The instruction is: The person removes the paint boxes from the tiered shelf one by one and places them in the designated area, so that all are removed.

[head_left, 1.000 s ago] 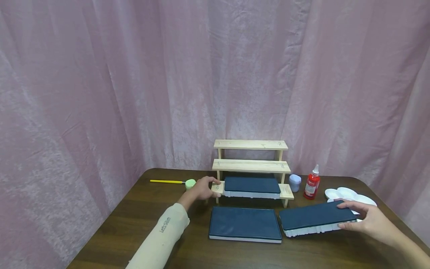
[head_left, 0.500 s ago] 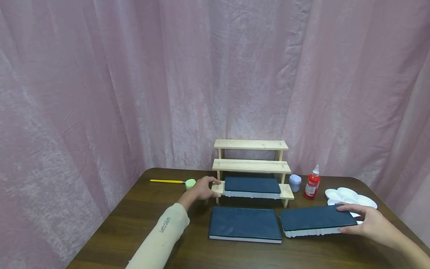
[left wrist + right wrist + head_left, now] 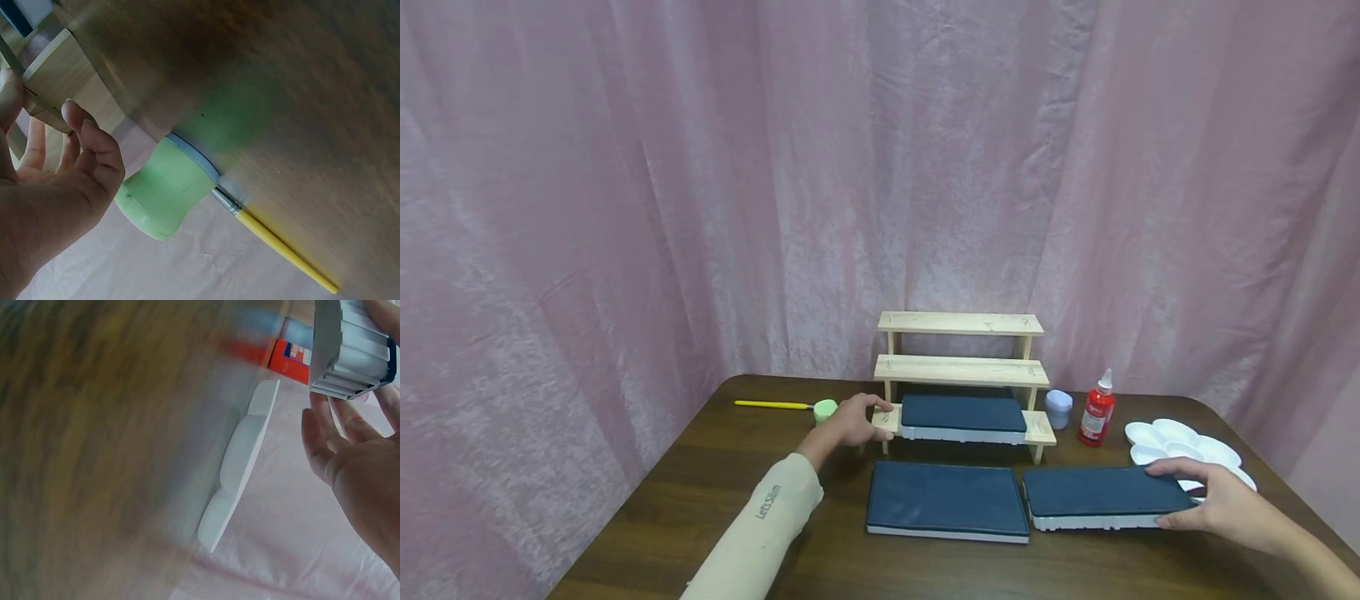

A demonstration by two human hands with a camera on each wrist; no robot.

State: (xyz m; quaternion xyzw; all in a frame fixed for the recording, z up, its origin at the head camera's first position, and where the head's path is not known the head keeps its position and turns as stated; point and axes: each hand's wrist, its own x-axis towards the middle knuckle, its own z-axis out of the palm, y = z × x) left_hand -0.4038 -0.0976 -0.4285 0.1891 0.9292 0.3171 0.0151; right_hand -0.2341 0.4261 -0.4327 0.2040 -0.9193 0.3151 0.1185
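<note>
My left hand (image 3: pixel 852 419) grips the left end of the lowest step of a pale wooden three-step stand (image 3: pixel 958 369). In the left wrist view the thumb and fingers close round the board's end (image 3: pixel 47 112). A flat white box with a dark blue lid (image 3: pixel 962 412) lies on that step. My right hand (image 3: pixel 1213 500) holds a similar blue-lidded box (image 3: pixel 1105 492) by its right end, thumb on the near side and fingers on the far side. In the right wrist view this box (image 3: pixel 359 353) appears raised off the table.
A third dark blue-lidded box (image 3: pixel 947 498) lies on the table before the stand. Right of the stand are a lilac cup (image 3: pixel 1058 408), a red bottle (image 3: pixel 1097 412) and a white petal-shaped palette (image 3: pixel 1176 437). To the left are a green cup (image 3: pixel 169 187) and a yellow-handled brush (image 3: pixel 281 247).
The box in my right hand has come down and turned from slanted to nearly level, its right end moving toward me. My left hand stays on the stand.
</note>
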